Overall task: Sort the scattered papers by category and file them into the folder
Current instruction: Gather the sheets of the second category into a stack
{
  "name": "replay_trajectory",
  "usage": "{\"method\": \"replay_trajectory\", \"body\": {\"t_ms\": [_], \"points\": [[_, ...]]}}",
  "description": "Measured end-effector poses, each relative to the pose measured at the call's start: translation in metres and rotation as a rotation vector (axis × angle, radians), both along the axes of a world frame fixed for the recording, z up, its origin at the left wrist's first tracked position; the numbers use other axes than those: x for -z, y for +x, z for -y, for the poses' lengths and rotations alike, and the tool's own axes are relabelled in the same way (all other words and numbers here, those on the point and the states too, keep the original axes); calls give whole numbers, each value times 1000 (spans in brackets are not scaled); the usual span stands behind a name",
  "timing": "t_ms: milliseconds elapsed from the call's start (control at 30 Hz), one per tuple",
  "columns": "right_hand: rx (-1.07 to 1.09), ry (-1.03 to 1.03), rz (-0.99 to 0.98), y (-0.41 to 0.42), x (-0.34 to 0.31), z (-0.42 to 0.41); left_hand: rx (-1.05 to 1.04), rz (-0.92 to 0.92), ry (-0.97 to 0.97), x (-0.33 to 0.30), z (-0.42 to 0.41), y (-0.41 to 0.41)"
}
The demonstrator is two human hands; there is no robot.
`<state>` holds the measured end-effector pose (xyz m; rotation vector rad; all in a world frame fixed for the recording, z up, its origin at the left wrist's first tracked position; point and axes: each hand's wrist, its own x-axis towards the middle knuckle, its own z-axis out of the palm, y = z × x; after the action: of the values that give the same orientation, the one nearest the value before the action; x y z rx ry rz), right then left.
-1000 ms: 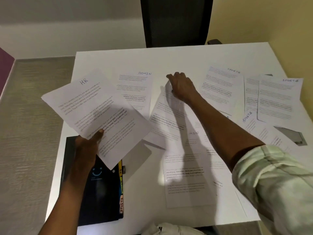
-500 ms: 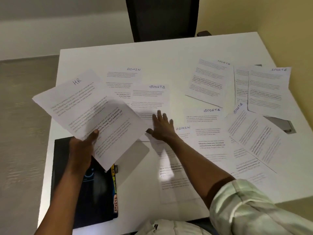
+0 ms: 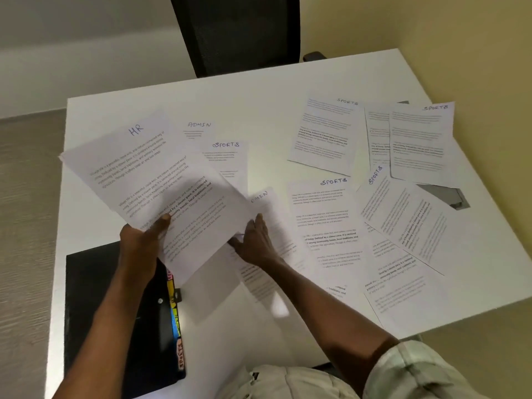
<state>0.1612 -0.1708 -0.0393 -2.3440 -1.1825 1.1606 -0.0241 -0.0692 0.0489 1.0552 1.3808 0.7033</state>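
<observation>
Fingers (image 3: 164, 218) round HR sheet (image 3: 144, 180)

White table (image 3: 259, 105) carries scattered printed sheets: five headed SPORTS (image 3: 324, 214) toward the right, two headed ADMIN (image 3: 198, 129) near centre. A black folder (image 3: 115, 312) with coloured tabs lies at the near left corner.

A black chair (image 3: 239, 33) stands behind the white table (image 3: 259, 90), and a grey thing (image 3: 444, 195), maybe metal, lies on it.
</observation>
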Motion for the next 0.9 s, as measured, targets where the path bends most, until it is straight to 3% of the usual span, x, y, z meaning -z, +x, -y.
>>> {"method": "replay_trajectory", "body": {"t_ms": [100,200,267,400,500,633,700,800,900], "points": [[215,57,172,27,-4,11,-20,30,-5,-3,0,9],[464,-90,255,56,3,50,-62,16,-21,1,8,18],[389,-141,172,62,11,65,-63,-22,-13,4,17,27],[69,15,-11,54,13,54,-24,-36,19,0,42,59],[57,133,31,68,2,59,-35,-15,44,-5,56,81],[307,-27,220,101,-4,113,-26,6,53,-14,73,95],[207,-122,184,108,0,133,-31,17,57,-19,84,100],[-115,-129,81,100,12,135,-53,24,44,-23,101,105],[-125,21,-18,96,6,123,-45,28,56,-28,114,109]]}}
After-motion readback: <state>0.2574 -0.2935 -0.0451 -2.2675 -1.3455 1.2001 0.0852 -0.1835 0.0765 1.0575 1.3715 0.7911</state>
